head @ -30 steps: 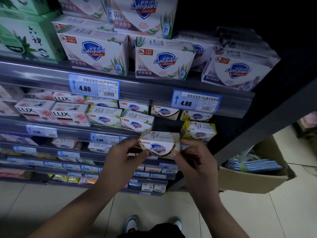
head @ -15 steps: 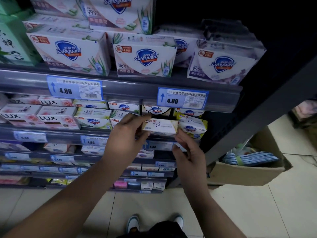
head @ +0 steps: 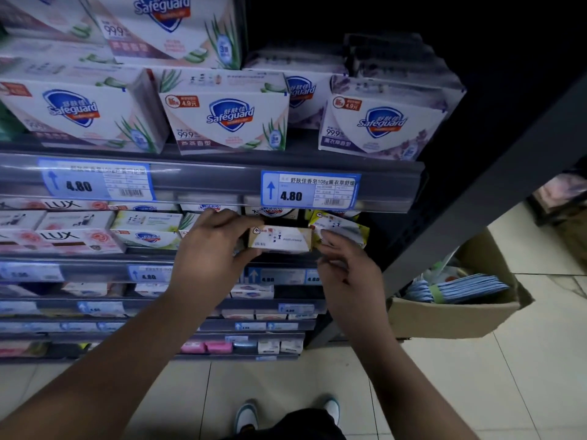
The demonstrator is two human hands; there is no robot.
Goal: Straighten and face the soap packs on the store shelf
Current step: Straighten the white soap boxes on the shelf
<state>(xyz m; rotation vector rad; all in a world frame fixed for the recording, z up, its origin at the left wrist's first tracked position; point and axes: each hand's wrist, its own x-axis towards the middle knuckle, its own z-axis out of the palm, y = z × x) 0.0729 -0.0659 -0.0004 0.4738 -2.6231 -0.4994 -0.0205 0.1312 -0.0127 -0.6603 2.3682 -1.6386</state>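
The left hand [head: 212,249] grasps the soap pack [head: 281,239] by its left end, fingers over the top and thumb beneath. The right hand [head: 349,271] is at the opposite end with fingers loosely curled. Its fingertips [head: 327,237] sit at the corner where the pack meets the yellow pack [head: 344,227], and it cannot be determined whether they pinch it. To seat the pack correctly, keep it level, lower it squarely into its slot, and slide it until its front is flush with the neighbouring fronts. Use the right hand to guide the free end so it does not ride up on the yellow pack. Confirm that the logo face points to the aisle, since the face now uppermost appears to carry only small print. The pack lies between the two hands, just above the front rail of the shelf [head: 95,272]. The green-and-white Safeguard pack [head: 147,237] is to its left and the yellow pack touches or almost touches its right end. Directly behind it stands another Safeguard pack [head: 273,212], partly hidden under the price tag [head: 309,190].
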